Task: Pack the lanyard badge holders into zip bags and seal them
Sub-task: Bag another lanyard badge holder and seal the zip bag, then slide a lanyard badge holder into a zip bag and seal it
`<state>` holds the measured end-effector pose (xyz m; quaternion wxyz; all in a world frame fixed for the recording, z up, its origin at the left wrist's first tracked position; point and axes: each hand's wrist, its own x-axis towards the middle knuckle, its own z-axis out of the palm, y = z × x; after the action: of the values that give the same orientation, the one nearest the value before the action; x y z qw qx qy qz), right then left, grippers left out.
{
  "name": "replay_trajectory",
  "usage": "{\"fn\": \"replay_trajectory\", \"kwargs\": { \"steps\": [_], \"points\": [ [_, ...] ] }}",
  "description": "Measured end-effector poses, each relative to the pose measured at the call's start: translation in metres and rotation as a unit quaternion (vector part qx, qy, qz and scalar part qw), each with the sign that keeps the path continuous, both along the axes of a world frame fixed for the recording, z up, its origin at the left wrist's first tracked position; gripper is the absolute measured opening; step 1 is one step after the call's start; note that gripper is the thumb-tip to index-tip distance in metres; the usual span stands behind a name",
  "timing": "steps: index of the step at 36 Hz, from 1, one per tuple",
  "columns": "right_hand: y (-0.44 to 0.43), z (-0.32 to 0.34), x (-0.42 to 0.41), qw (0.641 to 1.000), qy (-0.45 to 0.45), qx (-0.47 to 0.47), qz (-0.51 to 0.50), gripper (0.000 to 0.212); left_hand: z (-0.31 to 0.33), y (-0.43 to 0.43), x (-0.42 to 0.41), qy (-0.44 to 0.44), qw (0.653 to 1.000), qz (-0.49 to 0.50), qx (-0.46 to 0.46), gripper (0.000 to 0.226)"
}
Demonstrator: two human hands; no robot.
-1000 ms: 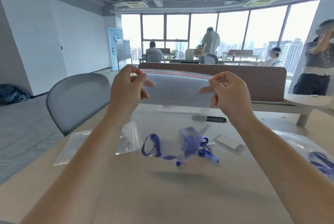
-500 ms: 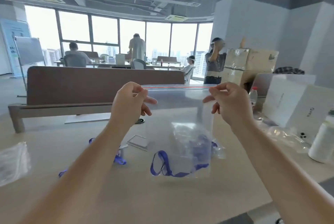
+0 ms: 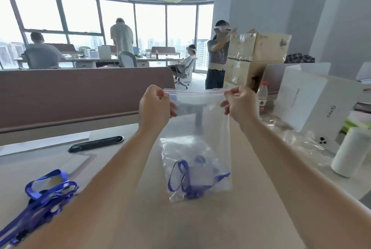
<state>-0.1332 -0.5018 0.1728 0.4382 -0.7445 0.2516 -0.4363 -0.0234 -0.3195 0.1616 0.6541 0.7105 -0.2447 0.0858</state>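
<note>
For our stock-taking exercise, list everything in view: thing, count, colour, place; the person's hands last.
table: one, beige, below
zip bag: one, clear, held up, centre
bagged lanyard: one, blue, bag's bottom
badge holder: one, pale, bag's bottom
loose lanyards: bundle, blue, table's left
bar: one, black, table's far left
bottle: one, red-capped, right
roll: one, white, far right
box: one, white, right
cartons: stack, brown, behind bottle
people: four, background
left hand: pinches bag's top left corner
right hand: pinches bag's top right corner
</note>
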Motion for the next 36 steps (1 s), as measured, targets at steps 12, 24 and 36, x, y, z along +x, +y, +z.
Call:
{"fn": "replay_trajectory", "kwargs": {
  "steps": [12,24,36],
  "points": [
    [-0.032,-0.12,0.105,0.985,0.124,0.103,0.055,0.003,-0.124,-0.053,0.081,0.097,0.956,-0.031,0.276,0.066],
    [-0.022,-0.15,0.118,0.967,0.232,-0.03,0.1,0.055,-0.158,-0.045,0.096,0.033,0.945,-0.089,0.312,0.06],
    [0.085,-0.096,0.068,0.983,0.076,-0.048,0.159,0.035,-0.088,0.059,0.039,-0.003,0.992,-0.066,0.111,0.017]
  ]
}}
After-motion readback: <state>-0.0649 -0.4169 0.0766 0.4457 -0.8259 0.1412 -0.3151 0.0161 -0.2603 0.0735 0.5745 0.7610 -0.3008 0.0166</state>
